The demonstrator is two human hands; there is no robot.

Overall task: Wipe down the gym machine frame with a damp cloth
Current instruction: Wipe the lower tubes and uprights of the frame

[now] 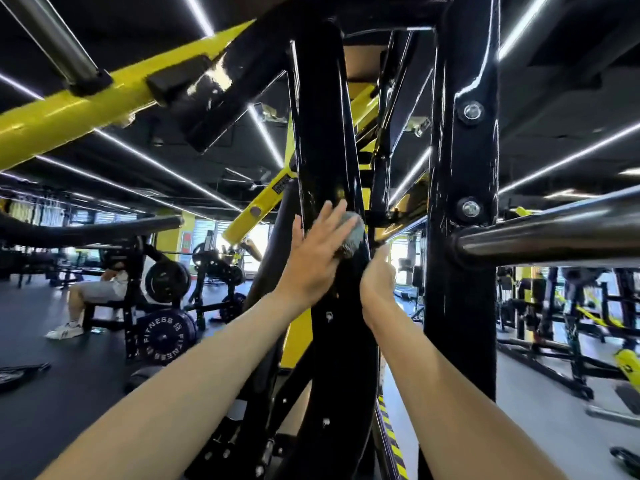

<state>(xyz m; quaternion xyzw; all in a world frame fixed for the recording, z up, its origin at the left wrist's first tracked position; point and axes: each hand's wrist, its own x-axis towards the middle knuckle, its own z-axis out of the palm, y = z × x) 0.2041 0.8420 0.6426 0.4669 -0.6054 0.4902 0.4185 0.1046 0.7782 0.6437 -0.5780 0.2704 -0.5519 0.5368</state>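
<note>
Fingers (332, 216) straight, left hand (315, 254) presses fuzzy grey cloth (354, 233) on glossy black tube (325, 133); right hand (377, 275) grips it.

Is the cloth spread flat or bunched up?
Bunched. The cloth shows as a rounded grey wad, pressed against the black post under the left hand, whose fingers are straight.

My cloth (351, 237) is mottled grey. The frame post (322, 150) in front of me is glossy black, as is the upright (464, 168) beside it, with silver bolts (472, 110). Overhead, the lever arm (69, 116) is bright yellow. Low down, the hazard tape (391, 441) runs in yellow and black diagonal stripes. The weight plate (162, 336) is black with white lettering.
</note>
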